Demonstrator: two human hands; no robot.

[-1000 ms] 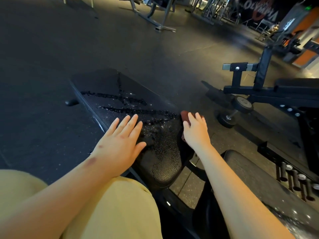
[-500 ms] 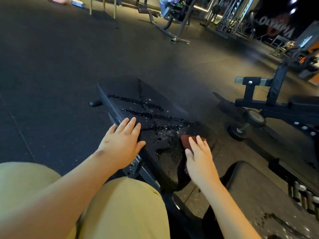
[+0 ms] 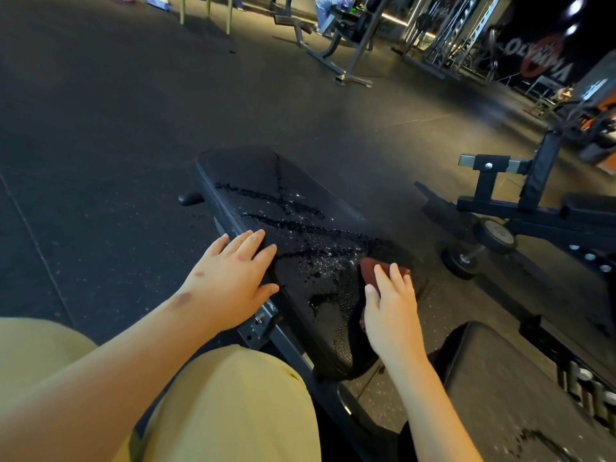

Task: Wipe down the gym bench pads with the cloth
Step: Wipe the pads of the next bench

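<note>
The bench pad (image 3: pixel 266 181), black and covered with wet drops (image 3: pixel 300 225), lay in the middle of the frame. The reddish cloth (image 3: pixel 368 273) was on its right edge, pressed under the straight fingers of the right hand (image 3: pixel 390 308). The left hand (image 3: pixel 230 281) rested flat on the pad's left edge, fingers straight, apart from the right. A second pad (image 3: pixel 500 378) was at lower right.

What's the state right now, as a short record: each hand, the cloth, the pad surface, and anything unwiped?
left hand: flat, fingers straight, resting on the left edge of the bench pad
right hand: fingers straight, pressing the cloth down at the pad's right edge
cloth: reddish-brown, mostly under the hand
pad surface: droplets in streaks across the middle, not yet wiped
second pad: lower right, untouched, some droplets on it
</note>
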